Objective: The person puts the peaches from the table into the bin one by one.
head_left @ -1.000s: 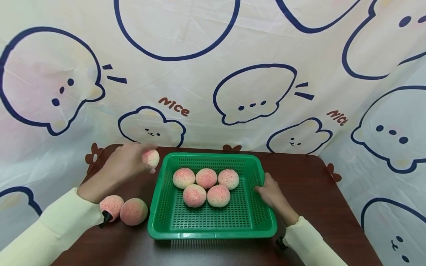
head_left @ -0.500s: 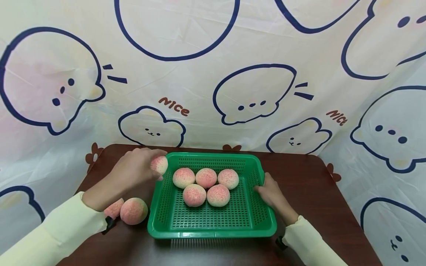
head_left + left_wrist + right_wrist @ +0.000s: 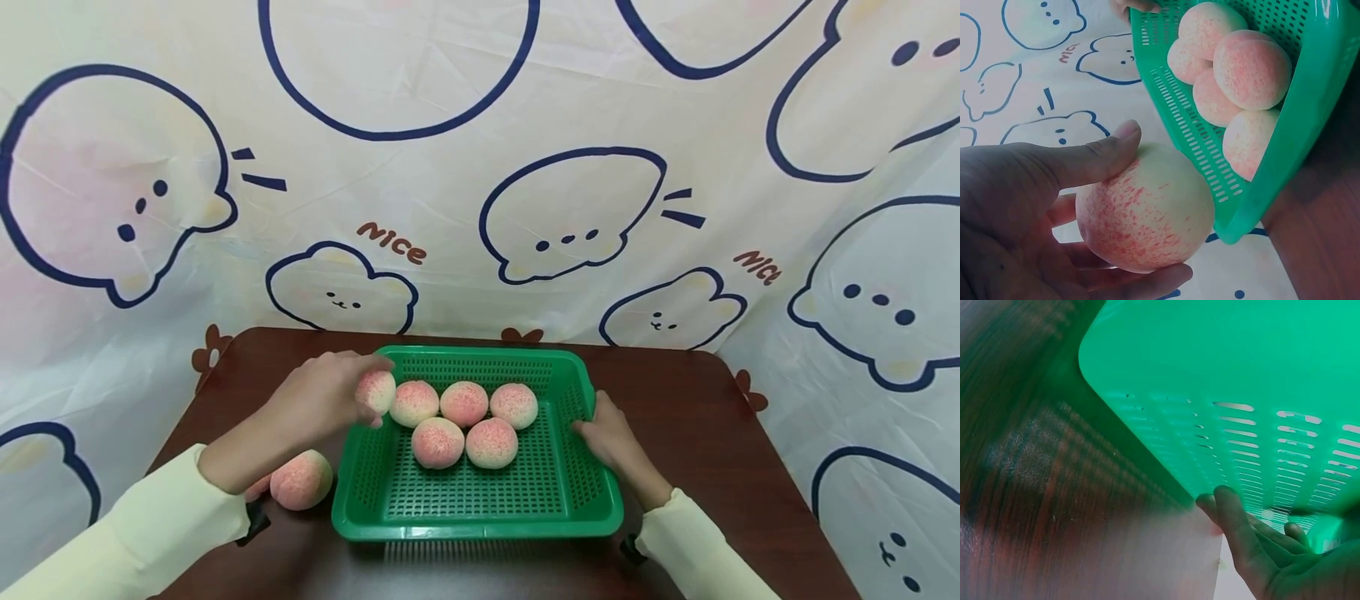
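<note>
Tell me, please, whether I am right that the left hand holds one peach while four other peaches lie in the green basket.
Not quite: the head view shows five other peaches lying in the green basket, not four. The left hand does hold one peach.

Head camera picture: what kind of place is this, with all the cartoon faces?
Probably an indoor tabletop corner, perhaps set up for filming, though I can't be sure. A cartoon sheet hangs behind a dark table, where a green basket holds five peaches.
</note>
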`<action>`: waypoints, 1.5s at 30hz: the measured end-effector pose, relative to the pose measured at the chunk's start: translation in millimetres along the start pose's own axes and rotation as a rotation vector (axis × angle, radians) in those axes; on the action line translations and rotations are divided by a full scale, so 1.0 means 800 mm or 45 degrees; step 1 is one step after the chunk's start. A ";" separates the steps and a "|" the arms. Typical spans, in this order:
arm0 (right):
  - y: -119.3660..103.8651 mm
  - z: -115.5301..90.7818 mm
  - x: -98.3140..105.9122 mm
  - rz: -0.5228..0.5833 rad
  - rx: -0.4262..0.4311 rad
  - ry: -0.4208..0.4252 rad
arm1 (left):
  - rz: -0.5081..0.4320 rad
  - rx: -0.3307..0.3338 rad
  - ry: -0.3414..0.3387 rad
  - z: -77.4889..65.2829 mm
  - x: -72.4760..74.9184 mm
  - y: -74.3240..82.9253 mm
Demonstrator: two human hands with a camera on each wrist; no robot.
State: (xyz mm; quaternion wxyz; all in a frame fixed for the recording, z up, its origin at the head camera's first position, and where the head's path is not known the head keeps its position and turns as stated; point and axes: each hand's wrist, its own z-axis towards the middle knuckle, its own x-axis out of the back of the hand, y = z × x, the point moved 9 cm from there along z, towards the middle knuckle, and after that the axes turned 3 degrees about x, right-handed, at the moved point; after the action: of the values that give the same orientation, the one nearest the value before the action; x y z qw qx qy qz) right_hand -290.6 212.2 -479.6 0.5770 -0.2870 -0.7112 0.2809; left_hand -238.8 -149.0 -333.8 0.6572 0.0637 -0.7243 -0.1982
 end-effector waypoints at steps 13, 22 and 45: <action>0.004 -0.002 0.000 0.007 -0.005 0.003 | -0.019 -0.034 -0.055 -0.010 -0.034 0.019; 0.004 -0.003 0.000 -0.008 0.001 0.006 | -0.066 -0.063 -0.115 -0.017 -0.051 0.029; 0.002 -0.001 -0.001 -0.003 -0.018 0.005 | 0.048 -0.227 -0.117 -0.036 -0.096 0.044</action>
State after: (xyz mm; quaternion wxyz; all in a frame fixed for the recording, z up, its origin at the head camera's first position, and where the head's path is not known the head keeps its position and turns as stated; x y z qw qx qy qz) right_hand -289.6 212.5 -481.0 0.5768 -0.2909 -0.7122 0.2745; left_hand -195.0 -95.6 -389.9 0.6300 -0.0176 -0.7343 -0.2522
